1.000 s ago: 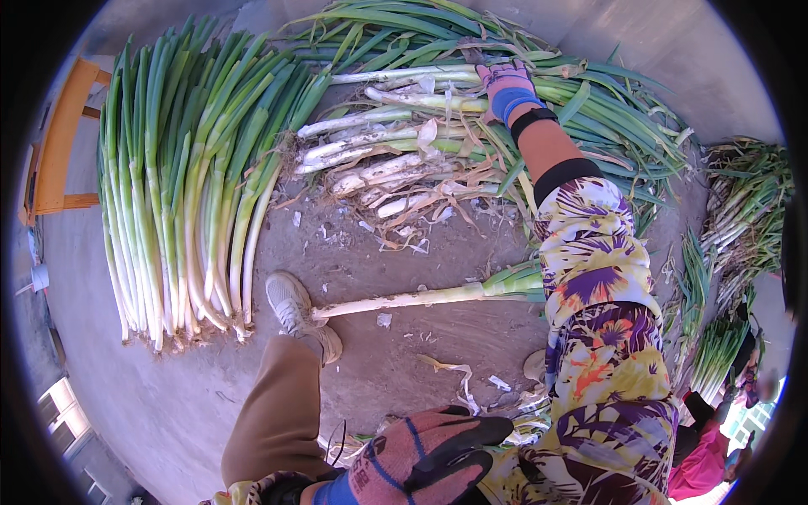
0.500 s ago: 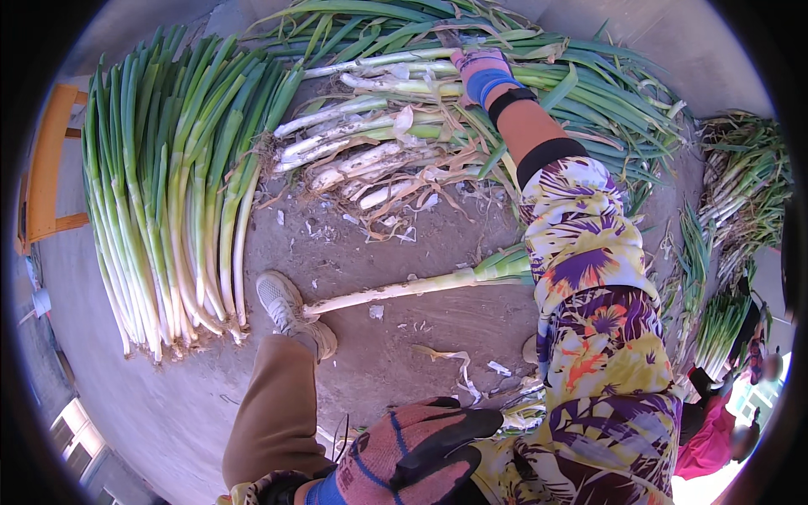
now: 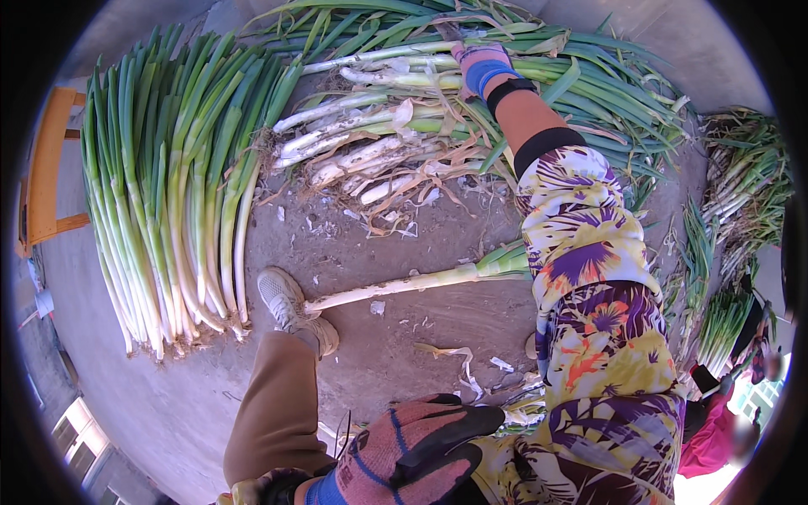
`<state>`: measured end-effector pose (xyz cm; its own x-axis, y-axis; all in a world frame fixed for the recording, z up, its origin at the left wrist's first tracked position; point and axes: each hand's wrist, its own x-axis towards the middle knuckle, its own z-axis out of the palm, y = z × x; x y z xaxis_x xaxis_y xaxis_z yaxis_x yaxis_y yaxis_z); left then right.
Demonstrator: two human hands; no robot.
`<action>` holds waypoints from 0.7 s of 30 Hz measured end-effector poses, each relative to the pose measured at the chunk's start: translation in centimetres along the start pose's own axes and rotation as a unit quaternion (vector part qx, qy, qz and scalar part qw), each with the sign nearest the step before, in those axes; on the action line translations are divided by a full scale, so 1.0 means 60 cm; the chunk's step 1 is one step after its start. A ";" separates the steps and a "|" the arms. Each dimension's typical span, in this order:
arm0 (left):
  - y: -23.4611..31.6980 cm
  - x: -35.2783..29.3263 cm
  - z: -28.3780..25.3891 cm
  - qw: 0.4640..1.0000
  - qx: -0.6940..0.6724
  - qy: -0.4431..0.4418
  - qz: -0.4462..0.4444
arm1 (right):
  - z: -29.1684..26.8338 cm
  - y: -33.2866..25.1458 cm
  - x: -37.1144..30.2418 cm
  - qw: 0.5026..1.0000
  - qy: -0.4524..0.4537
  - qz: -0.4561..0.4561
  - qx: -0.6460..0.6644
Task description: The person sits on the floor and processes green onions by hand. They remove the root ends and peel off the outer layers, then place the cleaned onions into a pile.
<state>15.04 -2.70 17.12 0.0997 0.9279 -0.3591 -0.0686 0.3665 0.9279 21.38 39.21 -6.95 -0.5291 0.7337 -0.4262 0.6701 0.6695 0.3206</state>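
Note:
My right hand (image 3: 482, 67), in a pink and blue glove, reaches to the far side, onto a pile of untrimmed long green onions (image 3: 370, 156) with dirty roots and dry skins. Its fingers are mostly hidden among the stalks, so their grip cannot be made out. My left hand (image 3: 412, 450), gloved in pink with black fingers, lies at my lap by the right sleeve, fingers stretched out and holding nothing. Between them a single peeled green onion (image 3: 404, 289) lies on the ground, its root end against my left shoe (image 3: 286, 299) and its leaves passing under my right sleeve.
On the left lies a neat row of cleaned green onions (image 3: 168, 210), roots toward me. An orange wooden frame (image 3: 46, 168) stands beyond it. More onions (image 3: 745, 177) are heaped at the right. Peeled scraps (image 3: 459, 362) litter the ground. A person in pink (image 3: 711, 438) is at the lower right.

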 end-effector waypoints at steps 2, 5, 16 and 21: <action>-0.001 -0.002 0.000 1.000 0.012 -0.009 0.008 | 0.004 0.000 -0.003 1.000 0.020 -0.005 0.000; 0.003 0.002 -0.001 1.000 0.014 -0.008 0.005 | 0.003 0.000 -0.002 1.000 0.012 -0.004 0.000; 0.001 -0.002 -0.002 1.000 0.010 -0.005 0.005 | 0.012 -0.008 -0.004 1.000 0.027 0.015 0.002; 0.000 -0.008 0.000 1.000 0.000 0.002 -0.005 | 0.021 -0.009 -0.006 0.998 0.060 0.021 -0.003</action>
<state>15.01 -3.17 17.29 0.0961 0.9248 -0.3680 -0.0679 0.3749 0.9246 21.83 38.44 -8.03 -0.5598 0.7693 -0.3079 0.6899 0.6385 0.3411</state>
